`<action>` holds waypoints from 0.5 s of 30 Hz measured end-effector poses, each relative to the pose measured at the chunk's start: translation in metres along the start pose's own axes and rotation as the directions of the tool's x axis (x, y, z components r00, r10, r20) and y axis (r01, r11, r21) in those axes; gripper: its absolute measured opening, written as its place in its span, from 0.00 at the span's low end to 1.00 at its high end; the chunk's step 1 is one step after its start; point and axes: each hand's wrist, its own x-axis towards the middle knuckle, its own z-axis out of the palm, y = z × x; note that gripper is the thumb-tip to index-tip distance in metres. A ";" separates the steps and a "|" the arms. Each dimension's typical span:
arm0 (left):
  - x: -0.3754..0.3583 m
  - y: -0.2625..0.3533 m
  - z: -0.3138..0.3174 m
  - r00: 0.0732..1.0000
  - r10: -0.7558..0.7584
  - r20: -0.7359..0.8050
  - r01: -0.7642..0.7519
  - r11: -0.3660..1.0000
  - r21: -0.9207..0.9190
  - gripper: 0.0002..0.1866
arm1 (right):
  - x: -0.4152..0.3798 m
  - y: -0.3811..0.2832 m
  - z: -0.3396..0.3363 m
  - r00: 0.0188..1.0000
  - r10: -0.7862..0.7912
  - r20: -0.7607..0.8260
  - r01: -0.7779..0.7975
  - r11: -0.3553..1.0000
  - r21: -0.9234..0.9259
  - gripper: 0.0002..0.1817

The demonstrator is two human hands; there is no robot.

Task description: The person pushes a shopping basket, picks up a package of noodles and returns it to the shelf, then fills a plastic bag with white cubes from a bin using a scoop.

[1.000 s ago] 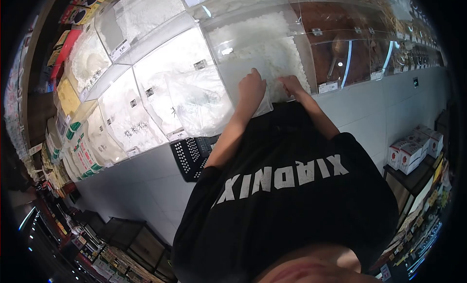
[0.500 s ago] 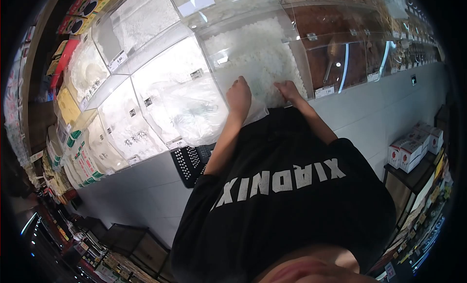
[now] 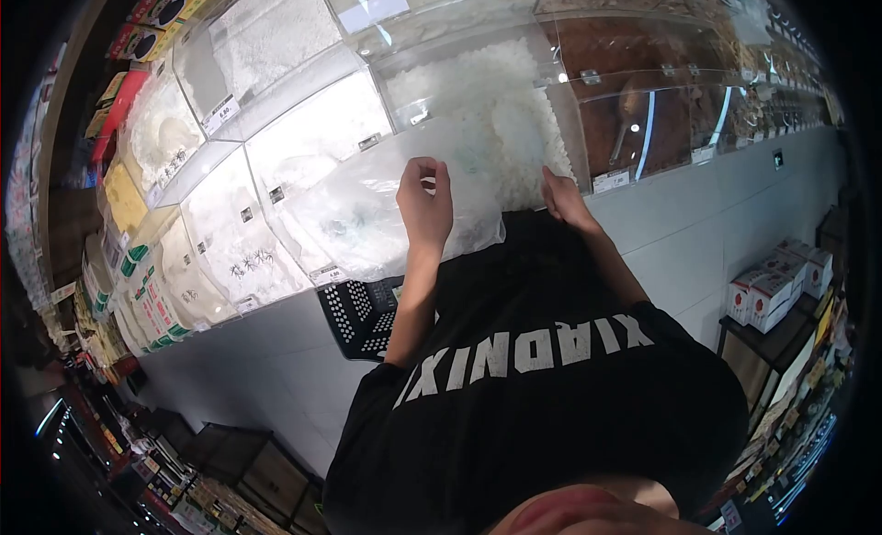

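A clear plastic bag [image 3: 367, 213] lies spread over the front of the clear bins, reaching from the white powder on the left towards the white grains [image 3: 478, 80]. My left hand [image 3: 425, 211] is above the bag, its fingers curled and pinched on the film. At the bag's right end, my right hand [image 3: 568, 206] has thumb and fingers closed at its edge, close to the front wall of the grain bin. The film between my hands is thin and hard to make out against the white grains. A black perforated basket [image 3: 354, 319] sits below the bag, partly hidden by my left forearm.
Bins of white powder [image 3: 243, 250] stand to the left, with printed sacks [image 3: 156, 305] beyond them. On the right, a brown-filled bin [image 3: 593, 121] holds a scoop [image 3: 629, 121]. White boxes [image 3: 770, 287] are stacked on a dark stand behind me at the right.
My hands have moved apart: the left went left and slightly down, the right shifted right and down. The bag between them is spread wider across the grain bin.
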 end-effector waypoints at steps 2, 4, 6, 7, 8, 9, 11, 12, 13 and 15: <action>0.003 0.002 0.000 0.999 0.033 -0.003 -0.034 0.999 -0.012 0.06 | -0.007 0.001 0.000 1.000 -0.004 0.017 0.003 0.999 0.036 0.33; 0.009 0.000 0.003 0.998 0.055 0.017 -0.054 0.997 -0.056 0.06 | -0.020 -0.014 0.001 1.000 -0.008 0.024 0.006 0.997 0.081 0.33; 0.014 -0.003 0.006 0.999 0.021 0.035 -0.020 1.000 -0.020 0.07 | -0.028 -0.027 0.001 1.000 0.008 0.017 -0.009 0.997 0.072 0.32; 0.017 -0.004 0.008 0.999 0.004 0.046 -0.004 1.000 -0.002 0.07 | -0.033 -0.034 0.001 1.000 0.016 0.011 -0.017 0.997 0.069 0.32; 0.021 -0.004 0.011 0.997 -0.035 0.061 0.035 0.999 0.006 0.08 | -0.038 -0.043 0.001 0.999 0.033 0.014 -0.033 0.997 0.064 0.32; 0.025 -0.004 0.014 0.994 -0.075 0.075 0.074 0.997 0.015 0.08 | -0.044 -0.054 0.001 0.999 0.049 0.017 -0.050 0.997 0.059 0.32; 0.031 -0.008 0.021 0.992 -0.091 0.091 0.088 0.995 0.042 0.08 | -0.053 -0.067 0.001 0.997 0.073 0.026 -0.074 0.996 0.042 0.32; 0.034 -0.013 0.025 0.993 -0.065 0.094 0.060 0.996 0.059 0.08 | -0.057 -0.072 0.001 0.997 0.077 0.031 -0.078 0.996 0.031 0.32; 0.038 -0.018 0.029 0.995 -0.038 0.095 0.031 0.997 0.074 0.08 | -0.059 -0.076 0.001 0.996 0.080 0.036 -0.080 0.997 0.018 0.32; 0.042 -0.026 0.035 0.994 -0.006 0.108 -0.008 0.992 0.125 0.08 | -0.065 -0.077 -0.004 0.993 0.034 0.113 -0.036 0.999 0.007 0.32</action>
